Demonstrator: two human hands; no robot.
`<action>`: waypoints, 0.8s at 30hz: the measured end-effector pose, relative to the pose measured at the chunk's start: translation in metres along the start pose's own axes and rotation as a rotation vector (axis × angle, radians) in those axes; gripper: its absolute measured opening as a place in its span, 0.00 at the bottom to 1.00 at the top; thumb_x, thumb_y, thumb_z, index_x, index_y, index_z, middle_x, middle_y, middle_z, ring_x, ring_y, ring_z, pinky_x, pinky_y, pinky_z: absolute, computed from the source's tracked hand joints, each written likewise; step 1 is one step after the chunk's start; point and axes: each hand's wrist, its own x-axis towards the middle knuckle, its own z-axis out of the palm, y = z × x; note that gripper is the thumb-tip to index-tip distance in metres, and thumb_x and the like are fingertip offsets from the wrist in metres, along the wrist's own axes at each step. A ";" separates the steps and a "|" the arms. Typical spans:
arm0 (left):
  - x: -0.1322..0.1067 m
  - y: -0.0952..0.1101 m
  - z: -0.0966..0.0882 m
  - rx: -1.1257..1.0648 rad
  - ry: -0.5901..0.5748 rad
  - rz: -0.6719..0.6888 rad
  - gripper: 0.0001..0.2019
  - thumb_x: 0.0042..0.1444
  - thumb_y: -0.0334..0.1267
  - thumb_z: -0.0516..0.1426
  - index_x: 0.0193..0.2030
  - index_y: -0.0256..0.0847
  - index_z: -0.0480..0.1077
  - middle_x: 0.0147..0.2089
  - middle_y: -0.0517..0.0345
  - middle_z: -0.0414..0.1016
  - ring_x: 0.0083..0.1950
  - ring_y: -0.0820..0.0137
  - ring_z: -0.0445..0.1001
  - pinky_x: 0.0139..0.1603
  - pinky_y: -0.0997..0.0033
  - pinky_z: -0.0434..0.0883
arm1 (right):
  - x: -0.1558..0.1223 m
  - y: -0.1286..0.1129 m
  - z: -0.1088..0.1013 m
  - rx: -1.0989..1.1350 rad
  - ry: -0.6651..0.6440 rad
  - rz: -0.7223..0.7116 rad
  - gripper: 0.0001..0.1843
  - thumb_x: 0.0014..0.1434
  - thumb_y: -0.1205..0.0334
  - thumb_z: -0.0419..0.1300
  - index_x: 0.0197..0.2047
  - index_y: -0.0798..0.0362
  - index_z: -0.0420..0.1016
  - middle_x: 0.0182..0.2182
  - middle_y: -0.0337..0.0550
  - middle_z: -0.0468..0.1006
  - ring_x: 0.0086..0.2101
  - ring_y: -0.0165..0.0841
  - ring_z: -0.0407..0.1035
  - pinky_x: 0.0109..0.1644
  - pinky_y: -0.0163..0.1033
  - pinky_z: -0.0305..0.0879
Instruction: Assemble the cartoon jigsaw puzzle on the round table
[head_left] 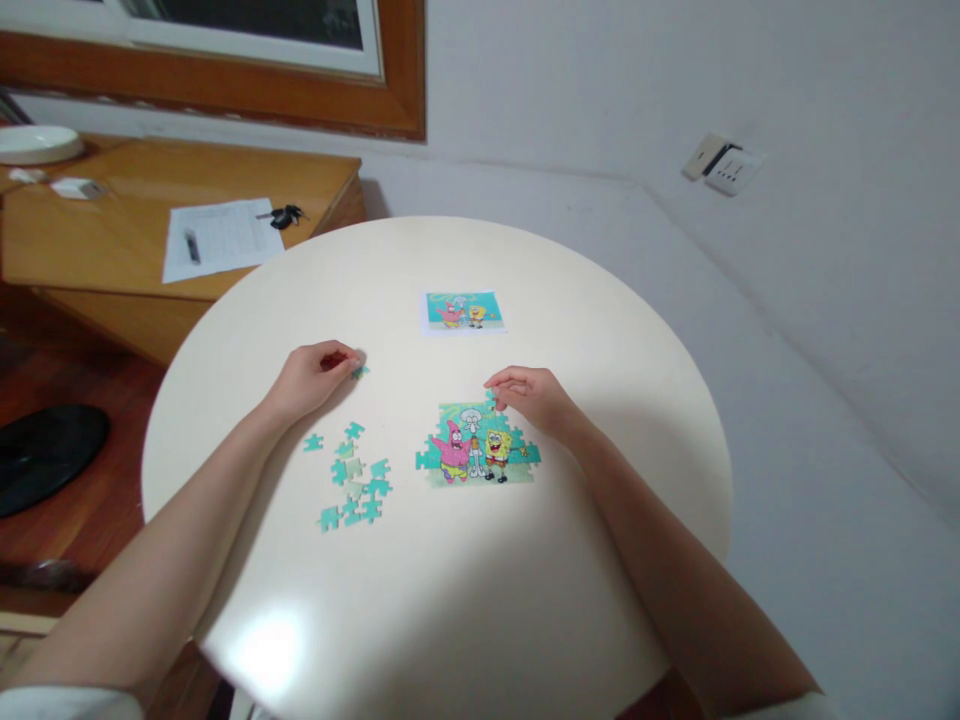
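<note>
The left hand (319, 378) is pinching a loose piece (361, 372) at ten o'clock from the SpongeBob jigsaw (474, 450); the right hand (531, 395), grip unclear, is touching a top piece (491, 398) near twelve; fitting is seemingly underway, next calling for careful seating.

A white paper sheet (225, 238) lay on a yellow-brown wooden desk (112, 240), black keys (286, 216) overlapping the sheet's edge; a white rectangular socket (735, 171) sat on the pale wall (570, 100).

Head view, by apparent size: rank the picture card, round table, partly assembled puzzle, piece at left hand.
1. Round table
2. Partly assembled puzzle
3. Picture card
4. Piece at left hand
</note>
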 end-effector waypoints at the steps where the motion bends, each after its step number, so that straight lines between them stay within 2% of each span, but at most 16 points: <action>1: 0.000 -0.001 0.000 0.004 -0.001 0.005 0.13 0.47 0.47 0.56 0.29 0.38 0.73 0.34 0.50 0.79 0.34 0.66 0.74 0.37 0.67 0.70 | 0.000 0.000 0.000 -0.001 -0.002 -0.001 0.09 0.47 0.60 0.58 0.31 0.55 0.74 0.20 0.37 0.74 0.24 0.30 0.70 0.33 0.38 0.67; 11: 0.001 -0.005 0.000 0.040 -0.014 0.014 0.14 0.48 0.48 0.55 0.30 0.38 0.73 0.31 0.51 0.78 0.32 0.66 0.72 0.36 0.67 0.68 | 0.001 0.003 -0.001 0.021 -0.008 -0.011 0.10 0.46 0.58 0.60 0.31 0.55 0.74 0.20 0.37 0.74 0.24 0.30 0.71 0.34 0.38 0.67; 24: 0.001 -0.004 0.000 0.014 -0.014 0.000 0.14 0.47 0.48 0.55 0.30 0.39 0.72 0.33 0.50 0.78 0.33 0.67 0.72 0.37 0.66 0.68 | 0.001 0.004 -0.001 0.033 0.005 0.007 0.12 0.45 0.57 0.62 0.31 0.55 0.76 0.19 0.38 0.75 0.25 0.31 0.72 0.35 0.40 0.69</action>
